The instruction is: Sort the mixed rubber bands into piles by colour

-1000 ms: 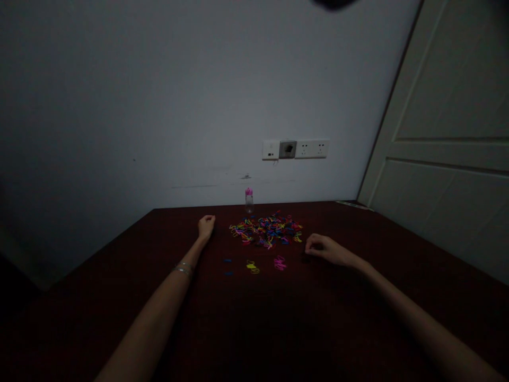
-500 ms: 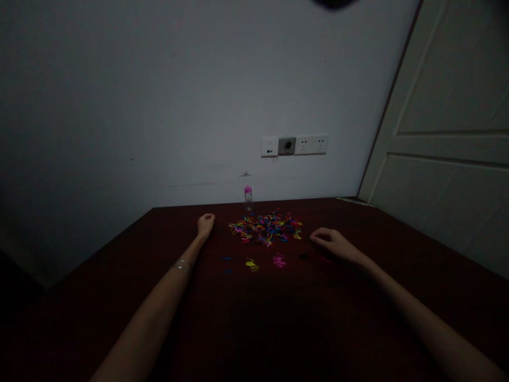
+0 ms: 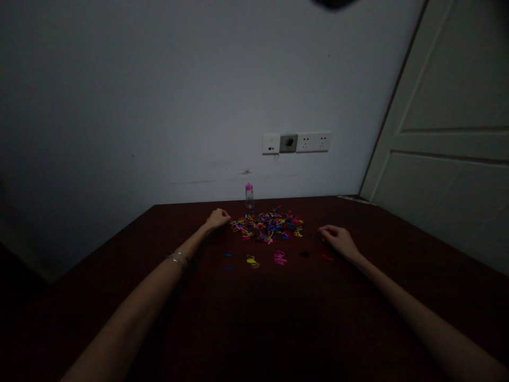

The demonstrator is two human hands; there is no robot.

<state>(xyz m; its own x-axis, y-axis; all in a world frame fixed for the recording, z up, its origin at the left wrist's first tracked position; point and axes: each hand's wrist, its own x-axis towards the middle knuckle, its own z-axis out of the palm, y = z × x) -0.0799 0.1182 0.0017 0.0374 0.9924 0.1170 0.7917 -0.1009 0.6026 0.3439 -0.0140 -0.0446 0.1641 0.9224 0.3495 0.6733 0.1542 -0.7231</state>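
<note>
A loose pile of small, many-coloured clips (image 3: pixel 268 225) lies mid-table, too small to tell their exact kind. My left hand (image 3: pixel 218 218) is at the pile's left edge, its fingers curled together; whatever they may hold is hidden. To the right of the pile, my right hand (image 3: pixel 338 240) rests low over the table with fingers bent and pressed together; I cannot make out anything in them. In front of the pile are sorted groups: blue clips (image 3: pixel 228 255), yellow clips (image 3: pixel 252 261), pink clips (image 3: pixel 280 258), a dark group (image 3: pixel 304 254) and red clips (image 3: pixel 326 257) near my right hand.
Behind the pile stands a clear bottle with a pink cap (image 3: pixel 249 196). The dark red table (image 3: pixel 278 318) meets a pale wall with sockets (image 3: pixel 313 142). A panelled door (image 3: pixel 449 143) is on the right, with a thin flat strip (image 3: pixel 356 200) at the table's back right edge.
My left hand has moved right, up to the pile's left edge. My right hand has drawn slightly right, away from the pile, and the red clips show more. The view has shifted a little.
</note>
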